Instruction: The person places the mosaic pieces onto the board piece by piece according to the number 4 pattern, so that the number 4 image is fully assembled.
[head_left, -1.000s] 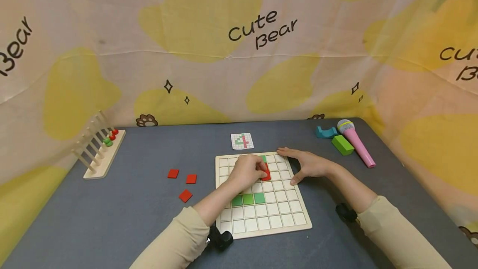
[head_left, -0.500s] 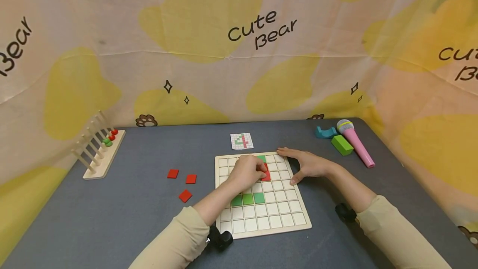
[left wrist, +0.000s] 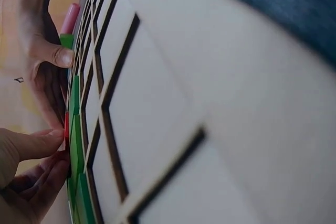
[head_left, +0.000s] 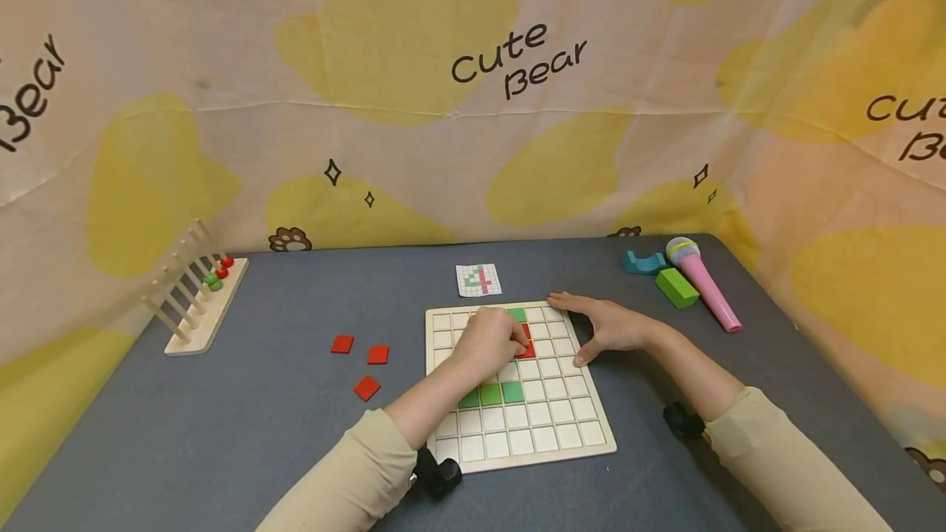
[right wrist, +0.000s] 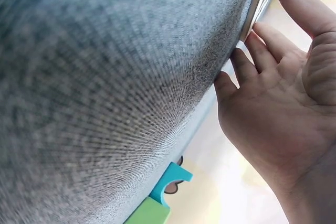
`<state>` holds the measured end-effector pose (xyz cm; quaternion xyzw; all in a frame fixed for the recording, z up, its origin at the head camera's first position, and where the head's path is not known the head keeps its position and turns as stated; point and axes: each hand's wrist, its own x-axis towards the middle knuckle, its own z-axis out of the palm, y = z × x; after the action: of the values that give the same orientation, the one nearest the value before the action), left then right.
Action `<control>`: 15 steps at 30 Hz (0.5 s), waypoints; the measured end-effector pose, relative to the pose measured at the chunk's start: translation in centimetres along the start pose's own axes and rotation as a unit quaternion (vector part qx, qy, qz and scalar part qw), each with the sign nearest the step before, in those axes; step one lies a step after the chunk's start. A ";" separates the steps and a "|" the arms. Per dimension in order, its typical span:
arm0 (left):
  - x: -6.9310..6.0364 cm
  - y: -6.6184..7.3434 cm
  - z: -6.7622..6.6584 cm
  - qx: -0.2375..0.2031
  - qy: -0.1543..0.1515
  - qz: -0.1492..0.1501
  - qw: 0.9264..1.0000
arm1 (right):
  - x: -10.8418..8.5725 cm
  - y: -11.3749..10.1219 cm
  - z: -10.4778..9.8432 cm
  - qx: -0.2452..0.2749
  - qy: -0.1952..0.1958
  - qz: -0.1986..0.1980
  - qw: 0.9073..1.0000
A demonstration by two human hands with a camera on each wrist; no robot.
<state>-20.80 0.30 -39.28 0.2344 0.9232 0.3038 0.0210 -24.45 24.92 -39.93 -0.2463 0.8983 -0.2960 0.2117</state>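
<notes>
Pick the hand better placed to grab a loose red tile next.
Left, probably: the loose red tiles lie left of the board, nearer the left hand; the right hand rests on the board's opposite edge.

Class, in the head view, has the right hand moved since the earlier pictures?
No: against the board, the right hand stays at its right edge, with no visible shift.

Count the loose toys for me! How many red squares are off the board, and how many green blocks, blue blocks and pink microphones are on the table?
Red squares off the board: 3
Green block: 1
Blue block: 1
Pink microphone: 1
Total: 6
</notes>
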 end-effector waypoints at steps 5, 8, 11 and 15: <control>0.1 -0.2 -1.0 0.000 -0.001 0.011 1.000 | 0.0 0.0 0.0 0.004 -0.002 -0.002 1.000; 0.1 -0.4 -2.2 0.002 0.005 0.018 1.000 | 0.0 0.0 0.0 0.002 -0.002 -0.002 1.000; 0.1 -0.9 -3.5 0.006 0.012 0.016 1.000 | 0.1 0.0 0.0 -0.001 -0.003 -0.003 1.000; -0.1 -2.0 -5.1 0.005 0.017 0.000 1.000 | 0.1 0.1 -0.1 -0.003 -0.005 -0.002 1.000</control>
<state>-22.45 -3.96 -36.26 0.2293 0.9248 0.3037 0.0038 -24.59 25.00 -39.94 -0.2506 0.8976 -0.2921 0.2150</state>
